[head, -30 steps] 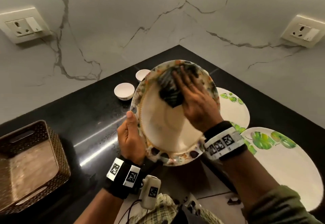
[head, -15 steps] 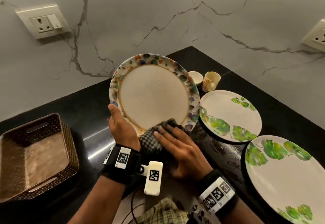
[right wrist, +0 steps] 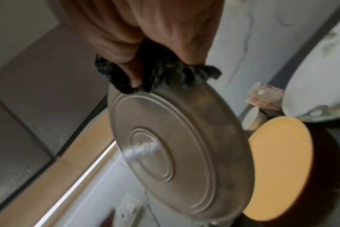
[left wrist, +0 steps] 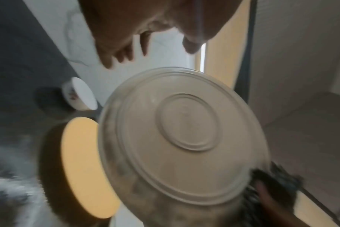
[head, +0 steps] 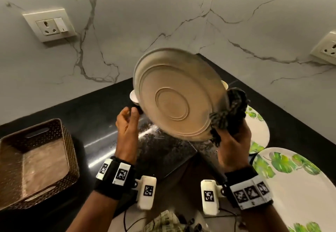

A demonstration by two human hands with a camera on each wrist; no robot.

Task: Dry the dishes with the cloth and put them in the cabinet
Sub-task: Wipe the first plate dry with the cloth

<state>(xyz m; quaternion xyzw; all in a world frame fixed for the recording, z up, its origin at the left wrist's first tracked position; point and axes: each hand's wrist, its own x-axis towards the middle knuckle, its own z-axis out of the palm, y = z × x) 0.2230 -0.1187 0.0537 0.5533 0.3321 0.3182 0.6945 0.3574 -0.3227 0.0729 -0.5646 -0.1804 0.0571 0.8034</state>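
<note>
The plate (head: 172, 102) hangs tilted above the black counter (head: 91, 122), its plain beige ringed underside (left wrist: 184, 135) turned toward me. My right hand (head: 231, 146) pinches its right rim through the dark checked cloth (head: 232, 111), which is bunched over the edge. From the right wrist, the fingers (right wrist: 145, 38) clamp the cloth (right wrist: 159, 76) on the plate (right wrist: 165, 153). My left hand (head: 127, 120) hovers just left of the plate with loosely curled fingers (left wrist: 126, 38), holding nothing and not touching it.
Two leaf-patterned plates (head: 258, 128) (head: 300, 186) lie on the counter at right. A small white bowl (head: 133, 97) peeks out behind the held plate; a mug (right wrist: 266, 98) stands near the wall. A brown woven basket (head: 71, 159) sits at left. Wall sockets (head: 51, 25) (head: 327, 49) flank the corner.
The plate was flipped from patterned face to underside toward me. My left hand let go of its rim. My right hand went from wiping to gripping the right rim through the cloth.
</note>
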